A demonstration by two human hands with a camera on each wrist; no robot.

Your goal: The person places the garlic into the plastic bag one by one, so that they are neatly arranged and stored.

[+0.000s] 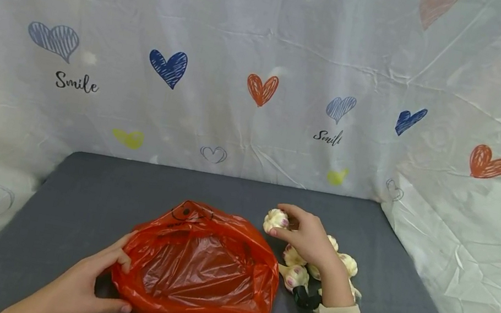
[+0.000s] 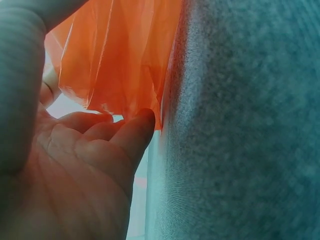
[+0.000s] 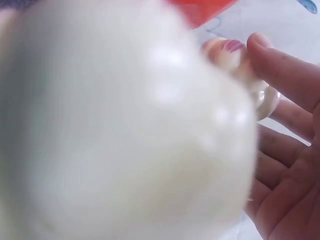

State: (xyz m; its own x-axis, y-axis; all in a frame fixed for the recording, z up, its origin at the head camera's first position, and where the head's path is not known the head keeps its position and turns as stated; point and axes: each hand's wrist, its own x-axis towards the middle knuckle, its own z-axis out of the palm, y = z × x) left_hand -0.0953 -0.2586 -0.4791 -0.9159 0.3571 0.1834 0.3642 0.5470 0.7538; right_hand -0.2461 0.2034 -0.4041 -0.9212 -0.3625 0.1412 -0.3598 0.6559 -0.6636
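Note:
A red plastic bag [image 1: 198, 309] lies on the table with its wide mouth facing up. My left hand [image 1: 80, 280] holds its left side, the fingers bent at the rim and the thumb near the lower edge. The left wrist view shows the left hand's fingertips against the orange-red film [image 2: 120, 60]. To the right of the bag, my right hand [image 1: 308, 239] pinches a garlic bulb [image 1: 275, 221] between thumb and fingers. Under and beside the right forearm lie several more garlic bulbs [image 1: 294, 277], partly hidden. One blurred pale bulb [image 3: 135, 130] fills much of the right wrist view.
A dark grey cloth covers the table [image 1: 125, 184]. Beside the right wrist is a small black object [image 1: 306, 299] of unclear kind. White curtains [image 1: 253, 140] printed with hearts hang behind and at both sides of the table.

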